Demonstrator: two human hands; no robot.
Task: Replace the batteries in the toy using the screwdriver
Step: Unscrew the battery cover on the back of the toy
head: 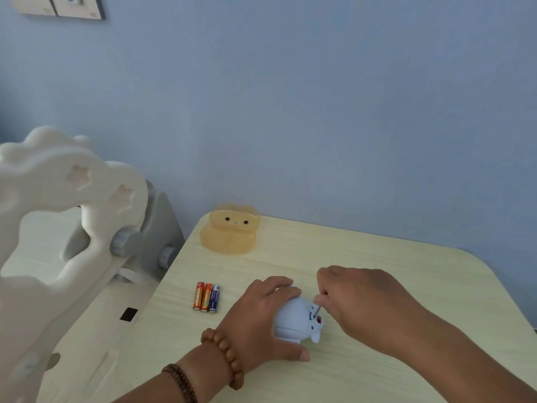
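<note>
Left hand (pixel 255 318): wrapped over the top and left side of the toy (pixel 296 318), fingers curled across its far side and thumb lying along its near side at the tabletop, so that the toy is gripped and pinned to the table (pixel 377 251). Two strings of brown beads (pixel 226 353) circle this wrist and forearm.

Right hand (pixel 357 298): just to the right of the toy, fingers closed round the screwdriver (pixel 317 310). Only the thin metal shaft shows below the fist; the handle is hidden inside it. The shaft slants down and left, and its tip meets a small recess on the toy's right-facing side, beside a red spot.

The toy, a rounded pale blue figure, lies between the two hands, in the middle of the table's near half, and the hands almost touch above it.

Three batteries (pixel 207 297), two orange and one blue, lie side by side and touching, left of the left hand and towards the table's left edge.

A translucent orange animal-shaped container (pixel 231 229) stands at the far left corner.

Beyond the left edge is a white moulded plastic frame (pixel 72 199); a blue wall (pixel 319 112) rises behind the far edge.
</note>
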